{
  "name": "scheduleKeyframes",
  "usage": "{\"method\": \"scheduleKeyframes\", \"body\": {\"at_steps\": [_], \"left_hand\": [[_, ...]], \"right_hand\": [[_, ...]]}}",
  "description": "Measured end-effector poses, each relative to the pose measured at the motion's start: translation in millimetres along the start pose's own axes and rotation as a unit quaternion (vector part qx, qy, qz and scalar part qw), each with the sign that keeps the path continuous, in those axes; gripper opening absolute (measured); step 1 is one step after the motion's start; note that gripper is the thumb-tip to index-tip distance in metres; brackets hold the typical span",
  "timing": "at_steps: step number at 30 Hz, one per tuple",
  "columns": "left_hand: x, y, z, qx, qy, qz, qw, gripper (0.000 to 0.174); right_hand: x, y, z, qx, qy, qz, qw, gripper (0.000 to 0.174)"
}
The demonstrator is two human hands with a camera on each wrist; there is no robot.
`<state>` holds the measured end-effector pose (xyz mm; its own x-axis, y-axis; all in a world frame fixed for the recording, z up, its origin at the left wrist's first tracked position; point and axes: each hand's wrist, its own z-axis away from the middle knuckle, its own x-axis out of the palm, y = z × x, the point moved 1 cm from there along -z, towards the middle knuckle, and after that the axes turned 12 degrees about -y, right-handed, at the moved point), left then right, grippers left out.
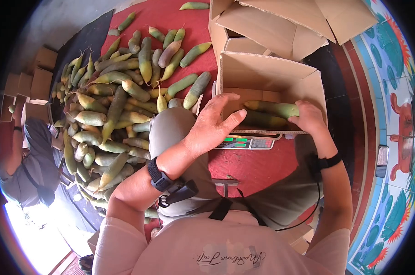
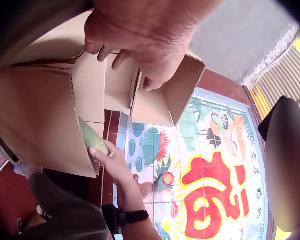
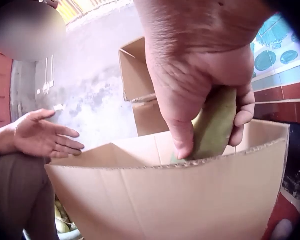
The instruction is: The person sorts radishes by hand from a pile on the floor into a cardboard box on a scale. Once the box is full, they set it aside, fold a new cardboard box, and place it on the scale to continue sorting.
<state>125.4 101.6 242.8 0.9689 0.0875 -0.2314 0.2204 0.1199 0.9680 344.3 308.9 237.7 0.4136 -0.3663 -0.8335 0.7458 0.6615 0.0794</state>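
My right hand (image 1: 310, 117) grips the end of a green radish (image 1: 275, 108) inside an open cardboard box (image 1: 267, 68). Thumb and fingers wrap round its upper end (image 3: 215, 122) in the right wrist view, where the box's near rim hides the lower part. Beside it in the box lies a second green radish (image 1: 261, 120). My left hand (image 1: 212, 121) is over the box's left edge, fingers extended and holding nothing; the right wrist view shows its spread palm (image 3: 42, 135). A scale (image 1: 246, 143) with a lit display shows under the near side of the box.
A big heap of green radishes (image 1: 111, 114) lies to the left on red cloth (image 1: 184, 23). More cardboard boxes (image 1: 271, 27) stand behind the box. On the right runs a painted tile wall (image 1: 390, 137). Another person (image 1: 33, 160) is at the far left.
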Motion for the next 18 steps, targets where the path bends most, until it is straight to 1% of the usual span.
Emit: {"method": "scheduleKeyframes", "body": {"at_steps": [1, 2, 4, 5, 7, 8, 9, 10, 11, 13, 14, 16, 17, 18], "left_hand": [[0.4, -0.7, -0.9, -0.002, 0.003, -0.001, 1.000, 0.041], [0.8, -2.2, -1.6, 0.009, 0.006, -0.005, 1.000, 0.041], [1.1, -5.1, -2.1, 0.014, 0.016, -0.011, 1.000, 0.040], [1.5, -5.8, -2.3, 0.028, 0.022, -0.029, 0.999, 0.040], [2.5, -8.2, -3.2, 0.063, 0.036, -0.058, 0.996, 0.040], [3.4, -8.6, -2.8, 0.051, 0.032, -0.045, 0.997, 0.039], [3.5, -9.7, -3.2, 0.063, 0.036, -0.052, 0.996, 0.039], [3.3, -9.8, -3.9, 0.076, 0.040, -0.059, 0.995, 0.039], [3.6, -9.1, -3.5, 0.073, 0.045, -0.060, 0.995, 0.039], [3.5, -4.5, -2.3, 0.053, 0.028, -0.022, 0.998, 0.040], [4.0, -5.2, -2.5, 0.051, 0.032, -0.023, 0.998, 0.040], [5.2, -6.7, -3.3, 0.069, 0.048, -0.042, 0.996, 0.040], [6.1, -6.3, -3.2, 0.069, 0.042, -0.027, 0.996, 0.040], [6.2, -6.0, -3.0, 0.068, 0.044, -0.028, 0.996, 0.040]], "right_hand": [[2.4, -4.3, -6.6, 0.006, -0.024, 0.010, 1.000, 0.050], [4.4, -6.8, -10.9, 0.000, -0.024, 0.010, 1.000, 0.050], [8.5, -10.1, -20.3, -0.031, -0.038, -0.064, 0.997, 0.046], [12.2, -9.4, -25.2, -0.040, -0.039, -0.064, 0.996, 0.046], [21.8, 1.9, -33.7, -0.020, -0.032, -0.077, 0.996, 0.041], [27.5, 14.3, -37.5, -0.028, -0.032, -0.076, 0.996, 0.041], [34.1, 28.9, -39.5, -0.042, -0.001, -0.079, 0.996, 0.039], [34.1, 29.4, -36.1, -0.056, 0.030, -0.080, 0.995, 0.037], [35.0, 30.6, -30.7, -0.062, 0.030, -0.079, 0.995, 0.037], [13.6, 22.5, 0.7, -0.073, 0.091, -0.120, 0.986, 0.031], [8.4, 19.7, 14.3, -0.077, 0.090, -0.119, 0.986, 0.031], [-0.8, 15.8, 43.8, -0.096, 0.186, -0.105, 0.972, 0.026], [-5.3, 13.6, 59.3, -0.098, 0.185, -0.104, 0.972, 0.026], [-9.6, 11.4, 75.1, -0.093, 0.211, -0.121, 0.965, 0.025]]}}
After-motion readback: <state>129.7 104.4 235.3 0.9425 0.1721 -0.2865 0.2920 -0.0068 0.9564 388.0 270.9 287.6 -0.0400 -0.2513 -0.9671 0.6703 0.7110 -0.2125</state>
